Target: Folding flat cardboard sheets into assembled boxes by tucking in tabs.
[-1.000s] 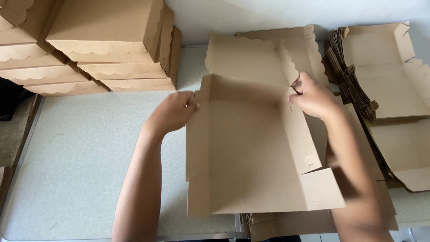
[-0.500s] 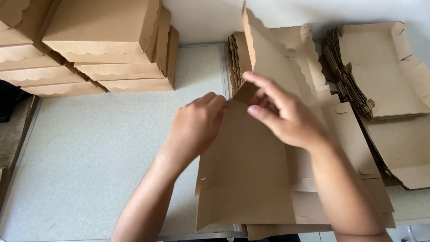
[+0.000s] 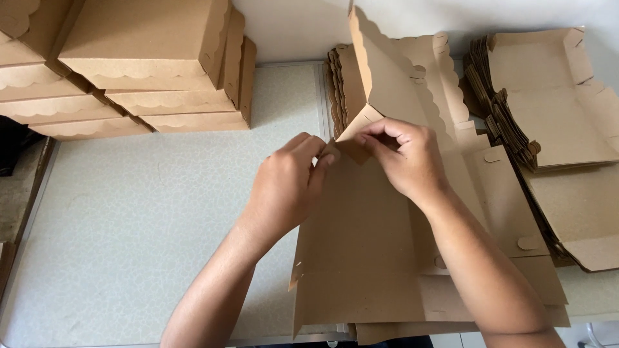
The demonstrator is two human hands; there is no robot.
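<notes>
A flat brown cardboard box blank (image 3: 361,251) lies on the pale speckled table (image 3: 142,219), partly folded, with its scalloped back flap (image 3: 380,71) standing up. My left hand (image 3: 287,187) pinches the blank's left side wall near the upper corner. My right hand (image 3: 403,154) grips a small corner tab of the same blank, fingers curled over it. Both hands meet at that corner, almost touching. The blank rests on a pile of other unfolded blanks (image 3: 496,193).
Finished scalloped-edge boxes (image 3: 142,58) are stacked at the upper left. A second pile of flat blanks (image 3: 561,129) lies at the right, fanned at its edge. A white wall (image 3: 290,26) runs behind the table. The table's front edge is at the bottom.
The blank lay open with my hands at its two sides. Now the back flap stands up and both hands have come together at its upper left corner.
</notes>
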